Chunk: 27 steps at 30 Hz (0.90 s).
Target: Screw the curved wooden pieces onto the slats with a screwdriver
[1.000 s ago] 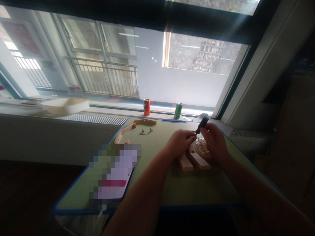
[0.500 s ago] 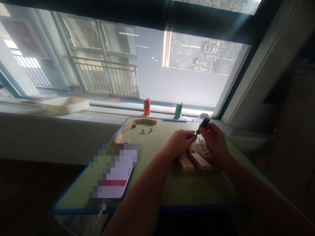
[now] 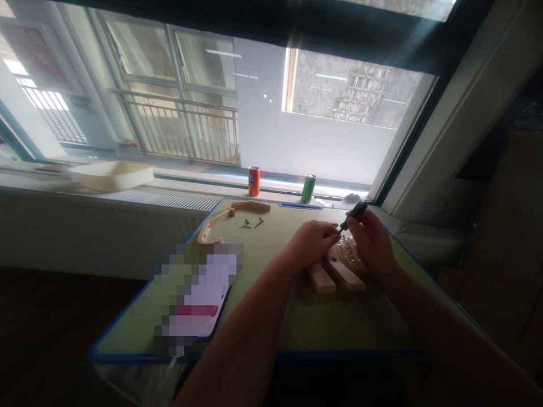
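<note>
My right hand (image 3: 375, 240) is closed around the black handle of a screwdriver (image 3: 355, 212), which leans with its tip down to the left. At that tip, the fingers of my left hand (image 3: 314, 240) are pinched together; what they grip there is hidden. Beneath both hands lie wooden pieces, with two pale ends, a left bar (image 3: 322, 280) and a right bar (image 3: 348, 276), pointing towards me. A clear plastic bag (image 3: 351, 251) with small items lies beside them, partly under my right hand.
Curved wooden parts (image 3: 212, 224) and several loose screws (image 3: 258, 222) lie at the table's back left. A phone-like device (image 3: 207, 294), blurred, rests at front left. On the sill stand an orange can (image 3: 253, 182), a green can (image 3: 309, 189) and a cream tray (image 3: 116, 176).
The screwdriver handle leans slightly further to the right, and the fingers of my right hand have shifted a little on it. My left hand stays at the tip. The view has tilted slightly.
</note>
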Available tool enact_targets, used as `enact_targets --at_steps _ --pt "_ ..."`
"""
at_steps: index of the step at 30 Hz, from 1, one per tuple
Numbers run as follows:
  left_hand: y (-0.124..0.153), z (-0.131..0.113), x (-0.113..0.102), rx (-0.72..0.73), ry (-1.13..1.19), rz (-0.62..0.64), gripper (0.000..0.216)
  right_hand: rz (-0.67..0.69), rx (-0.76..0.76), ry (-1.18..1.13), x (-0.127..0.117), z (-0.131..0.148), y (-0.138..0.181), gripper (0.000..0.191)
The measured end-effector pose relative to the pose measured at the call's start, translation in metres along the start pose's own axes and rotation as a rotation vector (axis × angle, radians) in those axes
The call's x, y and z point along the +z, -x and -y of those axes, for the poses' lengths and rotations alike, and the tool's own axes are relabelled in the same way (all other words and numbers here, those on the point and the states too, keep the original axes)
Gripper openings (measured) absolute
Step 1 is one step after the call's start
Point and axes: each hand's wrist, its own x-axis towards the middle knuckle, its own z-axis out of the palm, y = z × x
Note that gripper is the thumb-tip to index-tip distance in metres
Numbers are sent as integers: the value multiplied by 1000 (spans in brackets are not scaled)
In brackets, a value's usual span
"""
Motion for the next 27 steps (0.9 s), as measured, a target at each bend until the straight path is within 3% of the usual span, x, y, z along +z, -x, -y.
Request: enact_targets --at_steps 5,13,19,27 --pt "0 -1 -1 -24 20 0 29 2 58 -112 2 -6 -2 20" --pt "0 2 1 28 5 -5 32 49 60 -55 0 4 2 25" --pt "1 4 1 6 10 1 31 -26 63 -50 2 -2 -2 19" --pt "0 3 0 13 -3 15 30 65 56 -35 0 4 2 30"
